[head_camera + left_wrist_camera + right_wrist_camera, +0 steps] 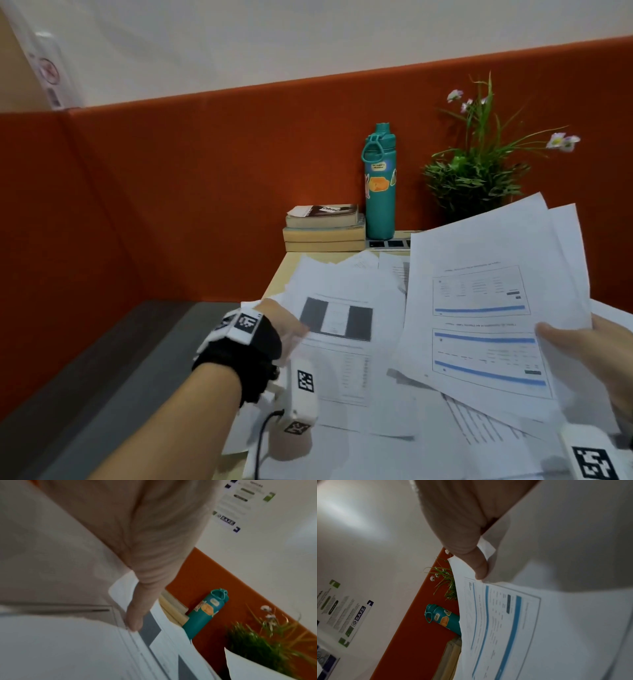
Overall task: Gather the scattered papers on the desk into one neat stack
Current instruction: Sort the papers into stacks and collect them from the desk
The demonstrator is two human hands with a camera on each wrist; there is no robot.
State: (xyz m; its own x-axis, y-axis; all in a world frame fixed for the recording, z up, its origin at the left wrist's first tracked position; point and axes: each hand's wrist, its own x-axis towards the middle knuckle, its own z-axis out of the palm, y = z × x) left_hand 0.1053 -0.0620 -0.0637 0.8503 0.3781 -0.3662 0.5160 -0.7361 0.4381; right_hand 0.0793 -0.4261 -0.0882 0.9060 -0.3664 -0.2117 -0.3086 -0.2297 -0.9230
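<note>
Your right hand [597, 356] pinches a fanned bundle of printed sheets [486, 308] raised above the desk [279, 274], while your left hand [286, 329] pinches the edge of 1 scattered paper [337, 320] lying near the books [325, 228] and teal bottle [380, 185].

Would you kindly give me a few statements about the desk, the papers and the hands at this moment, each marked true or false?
1. The right hand holds a fan of sheets lifted off the desk. True.
2. The teal bottle lies on its side. False: it stands upright beside the books.
3. The left hand touches a sheet with a dark grey block. True.
4. All papers are in one stack. False: many lie scattered.
5. The plant stands left of the bottle. False: right.
</note>
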